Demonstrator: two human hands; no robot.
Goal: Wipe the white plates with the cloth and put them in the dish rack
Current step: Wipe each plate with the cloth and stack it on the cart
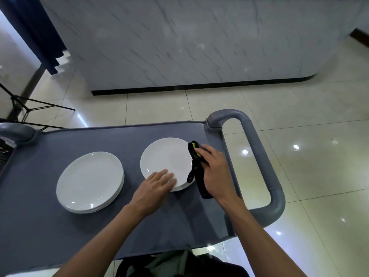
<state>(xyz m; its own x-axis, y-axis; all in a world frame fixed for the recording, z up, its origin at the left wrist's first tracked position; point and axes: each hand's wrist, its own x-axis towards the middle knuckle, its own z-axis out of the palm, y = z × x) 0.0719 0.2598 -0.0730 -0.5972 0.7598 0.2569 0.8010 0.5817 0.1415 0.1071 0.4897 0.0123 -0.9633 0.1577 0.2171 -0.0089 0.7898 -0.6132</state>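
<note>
Two lots of white plates sit on the grey table (60,226), which looks to be the top of a cart with a looped grey handle (259,156) at the right of the frame. The left stack of plates (89,181) lies at centre left, several deep, untouched. The right stack of plates (165,160) lies at the centre of the frame, near the first but apart from it; I can make out two rims at its lower edge, and cannot count more.

The person's left hand (154,185) lies flat on the near rim of the right stack, fingers straight and close together, pressing down on the top plate. The right hand (212,170) sits just beside that stack's right edge, its fingers curled round a black cloth (196,170) with a patch of yellow showing near the fingertips. The cloth overlaps the right rim of the top plate, and one end trails down onto the table below the hand.

At the far left edge of the frame a dark slatted thing (5,154) pokes into view; it may be the dish rack, though too little shows to be sure. Glossy floor tiles (299,96) and a marbled white counter front (179,41) fill the upper half of the frame.
</note>
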